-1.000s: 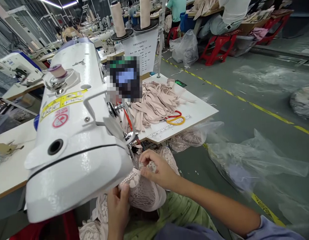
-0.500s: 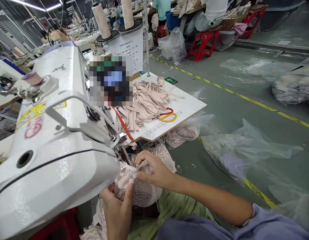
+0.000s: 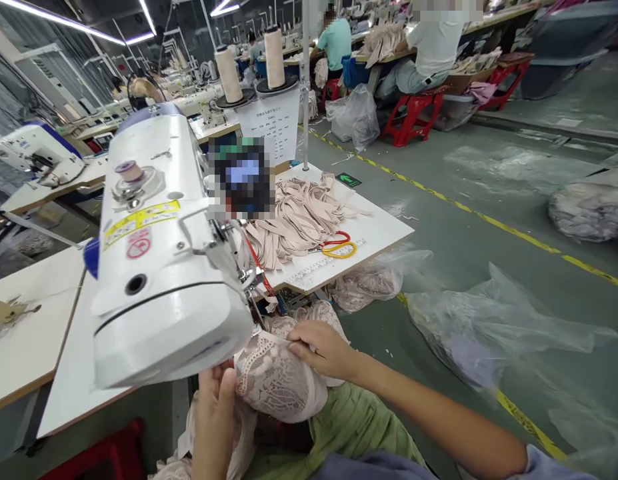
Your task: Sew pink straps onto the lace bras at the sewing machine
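A pale pink lace garment [image 3: 276, 383] lies bunched under the front end of a white sewing machine [image 3: 159, 253], partly hidden by the machine head. My right hand [image 3: 321, 347] pinches the lace's upper edge just right of the needle area. My left hand [image 3: 216, 417] grips the lace from below, its fingers closed on the fabric near the machine's front. More of the lace hangs down over my lap.
A heap of beige straps [image 3: 299, 217] and red and yellow scissors [image 3: 339, 245] lie on the white table [image 3: 379, 230]. Thread cones [image 3: 229, 73] stand behind. Plastic bags [image 3: 489, 327] lie on the floor at right. Other people [image 3: 429, 47] sit at far tables.
The view has pulled back and shifted. My right hand has slid slightly down and right along the lace edge. My left hand has dropped lower while still gripping the fabric.
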The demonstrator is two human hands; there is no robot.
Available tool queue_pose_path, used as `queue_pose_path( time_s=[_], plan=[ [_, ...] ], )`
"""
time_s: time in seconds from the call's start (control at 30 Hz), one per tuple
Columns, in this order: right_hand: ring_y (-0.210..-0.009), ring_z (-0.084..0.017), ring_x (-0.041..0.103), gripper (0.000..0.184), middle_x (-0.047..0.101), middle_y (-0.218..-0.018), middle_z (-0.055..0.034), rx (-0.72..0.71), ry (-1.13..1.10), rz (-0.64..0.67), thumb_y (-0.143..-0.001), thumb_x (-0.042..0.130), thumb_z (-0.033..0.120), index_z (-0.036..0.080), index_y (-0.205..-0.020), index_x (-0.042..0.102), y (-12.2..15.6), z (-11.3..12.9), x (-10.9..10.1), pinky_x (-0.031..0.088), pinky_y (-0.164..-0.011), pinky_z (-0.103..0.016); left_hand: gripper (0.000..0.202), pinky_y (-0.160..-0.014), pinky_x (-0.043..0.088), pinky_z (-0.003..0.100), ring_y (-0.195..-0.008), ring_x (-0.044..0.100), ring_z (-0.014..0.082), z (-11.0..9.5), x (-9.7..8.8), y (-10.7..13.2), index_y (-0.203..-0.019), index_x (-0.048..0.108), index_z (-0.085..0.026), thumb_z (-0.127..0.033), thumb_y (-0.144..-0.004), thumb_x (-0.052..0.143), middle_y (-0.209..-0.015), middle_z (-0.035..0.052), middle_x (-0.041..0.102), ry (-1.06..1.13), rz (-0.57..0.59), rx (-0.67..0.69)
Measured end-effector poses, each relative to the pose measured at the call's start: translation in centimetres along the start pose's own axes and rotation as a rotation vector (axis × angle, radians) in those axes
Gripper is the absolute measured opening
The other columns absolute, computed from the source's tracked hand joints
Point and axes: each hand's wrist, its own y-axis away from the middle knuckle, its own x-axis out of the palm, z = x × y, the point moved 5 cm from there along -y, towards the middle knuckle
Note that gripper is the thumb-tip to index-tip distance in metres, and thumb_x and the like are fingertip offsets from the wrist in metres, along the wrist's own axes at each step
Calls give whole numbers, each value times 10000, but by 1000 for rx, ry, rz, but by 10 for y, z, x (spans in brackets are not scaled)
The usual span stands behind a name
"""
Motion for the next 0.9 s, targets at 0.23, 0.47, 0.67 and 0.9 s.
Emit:
queue_pose_path(
  time_s=[0.23,0.47,0.67,0.9],
  plan=[
    [-633,-142,591,286,694,-734,20,-197,-108,688,-990,441,367,260,-843,662,79,62,54,358,-561,-260,449,-596,439,267,-626,605,166,15,33,55,-710,706,-141,-586,-767,709,-677,72,661,200,694,-329],
    [-750,-192,605,347,671,-819,-55,76,66,530,-1038,338,353,197,-969,641,84,29,40,414,-663,-299,151,-565,484,196,-475,465,43,-21,-128,16,-782,502,-176,-102,-878,591,-530,-109,468,996,-112,3],
    [-921,-214,591,318,642,-945,-69,140,-22,629,-1026,406,374,223,-916,664,77,30,24,463,-820,-343,425,-531,398,120,-425,417,-7,-20,-237,14,-737,426,-174,-176,-1026,113,-491,-103,474,904,-346,151],
    [-790,-228,621,338,647,-873,-72,559,-204,99,-963,478,514,215,-1038,619,96,-18,34,507,-662,-321,245,-409,271,126,-363,298,13,9,-228,19,-780,475,-173,-159,-992,352,-458,-124,385,723,-331,133]
  ],
)
